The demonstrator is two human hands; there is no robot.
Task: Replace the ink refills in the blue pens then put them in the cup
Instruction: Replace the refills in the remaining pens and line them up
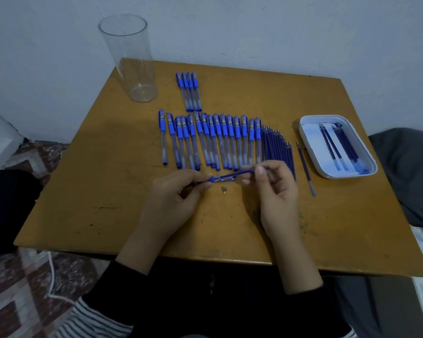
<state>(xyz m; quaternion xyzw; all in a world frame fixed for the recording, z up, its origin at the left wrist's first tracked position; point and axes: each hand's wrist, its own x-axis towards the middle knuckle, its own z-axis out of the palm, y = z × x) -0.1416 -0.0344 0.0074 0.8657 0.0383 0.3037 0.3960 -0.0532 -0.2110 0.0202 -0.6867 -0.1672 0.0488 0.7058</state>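
Both hands hold one blue pen level above the table's middle. My left hand pinches its capped end, and my right hand grips the clear barrel end. A small metal pen tip lies on the table just below the pen. A long row of blue pens lies beyond my hands, with several more pens farther back. A bundle of dark blue refills lies right of the row, and one loose refill beside it. The clear cup stands empty at the back left.
A white tray at the right holds several refills. The wooden table stands against a white wall. Dark fabric lies off the right edge, and a patterned rug and white cable show at the lower left.
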